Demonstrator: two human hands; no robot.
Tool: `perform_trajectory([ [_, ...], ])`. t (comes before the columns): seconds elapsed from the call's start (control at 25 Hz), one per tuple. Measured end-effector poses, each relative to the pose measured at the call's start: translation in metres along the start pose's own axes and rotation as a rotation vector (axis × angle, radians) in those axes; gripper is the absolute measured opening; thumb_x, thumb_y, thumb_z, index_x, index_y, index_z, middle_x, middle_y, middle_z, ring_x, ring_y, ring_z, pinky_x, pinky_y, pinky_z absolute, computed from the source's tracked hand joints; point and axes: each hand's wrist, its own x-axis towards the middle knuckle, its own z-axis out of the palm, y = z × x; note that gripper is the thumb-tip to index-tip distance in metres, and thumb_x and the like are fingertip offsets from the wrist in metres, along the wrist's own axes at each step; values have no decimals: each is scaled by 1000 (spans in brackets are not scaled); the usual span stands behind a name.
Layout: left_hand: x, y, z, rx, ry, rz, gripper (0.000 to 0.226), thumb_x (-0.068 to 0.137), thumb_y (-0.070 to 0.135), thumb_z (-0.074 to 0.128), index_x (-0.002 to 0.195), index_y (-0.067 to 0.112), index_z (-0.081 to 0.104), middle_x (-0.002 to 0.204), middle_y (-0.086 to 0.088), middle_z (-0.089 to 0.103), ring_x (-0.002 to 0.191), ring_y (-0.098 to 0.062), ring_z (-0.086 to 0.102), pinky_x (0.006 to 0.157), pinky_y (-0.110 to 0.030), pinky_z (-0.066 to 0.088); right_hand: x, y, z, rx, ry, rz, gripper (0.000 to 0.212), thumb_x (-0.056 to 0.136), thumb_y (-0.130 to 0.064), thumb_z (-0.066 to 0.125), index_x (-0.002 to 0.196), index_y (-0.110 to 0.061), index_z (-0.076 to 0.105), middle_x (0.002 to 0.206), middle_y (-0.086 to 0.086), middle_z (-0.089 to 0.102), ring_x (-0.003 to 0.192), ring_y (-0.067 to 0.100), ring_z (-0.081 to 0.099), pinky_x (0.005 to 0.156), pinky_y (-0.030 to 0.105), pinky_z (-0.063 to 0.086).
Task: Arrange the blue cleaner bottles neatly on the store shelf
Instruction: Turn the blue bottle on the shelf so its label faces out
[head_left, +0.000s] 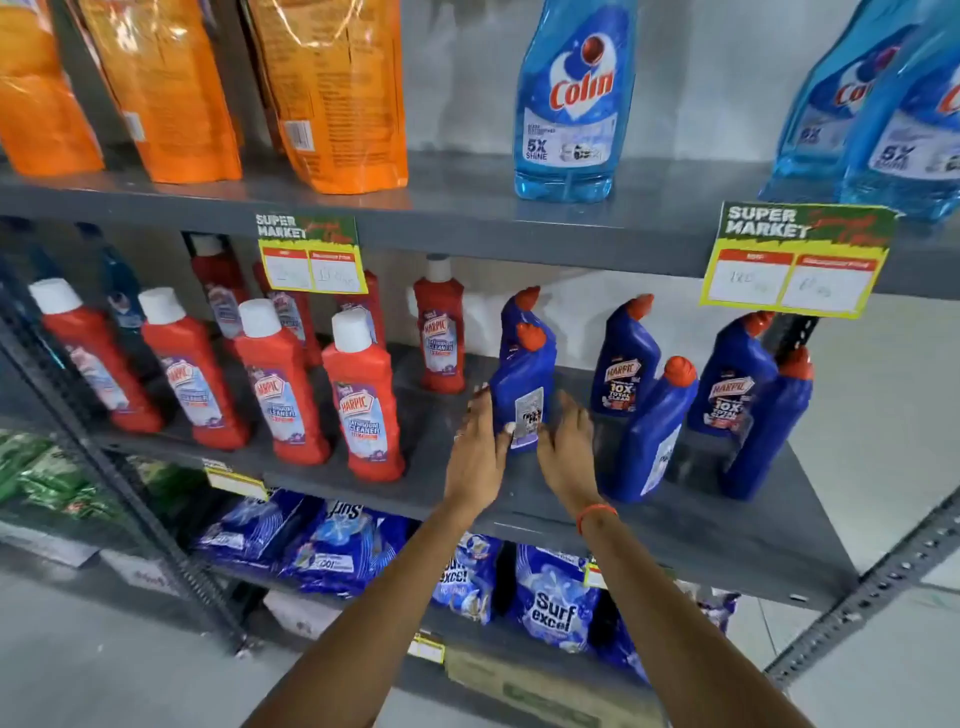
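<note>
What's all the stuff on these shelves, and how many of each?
Orange pouches: three, orange, top shelf left.
Colin bottles: three, light blue, top shelf centre and right.
Price tags: two, yellow-green, top shelf's front edge.
Red Harpic bottles: at least eight, red with white caps, middle shelf left.
Blue Harpic bottles: six, dark blue with orange caps, middle shelf right.
Surf Excel packs: several, blue, bottom shelf.
Green packets: several, lower left.
Left hand and right hand: either side of the front-left blue bottle.
</note>
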Motion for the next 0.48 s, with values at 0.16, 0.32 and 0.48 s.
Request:
perform_trajectory([
  [0.16,23,-26,9,-187,-143,-157,55,98,26,39,146,15,16,146,-14,42,126,-34,48,98,-32,39,13,20,16,46,-196,164,56,93,-15,49,143,-3,26,147,19,38,136,35,34,115,48,27],
  [0.32,43,-40,15,-317,-215,-205,52,95,23,48,142,10,29,140,-14,50,125,-29,50,96,-24,35,25,27,24,161,-216,251,55,91,-11,53,141,-5,31,145,16,43,133,31,41,111,38,33],
  [0.48,62,-37,15,-542,-223,-284,48,85,11,65,127,0,44,128,-19,58,115,-30,58,97,-39,47,34,35,27,210,-260,284,52,87,-8,57,135,-9,37,137,14,52,125,31,51,101,36,42],
])
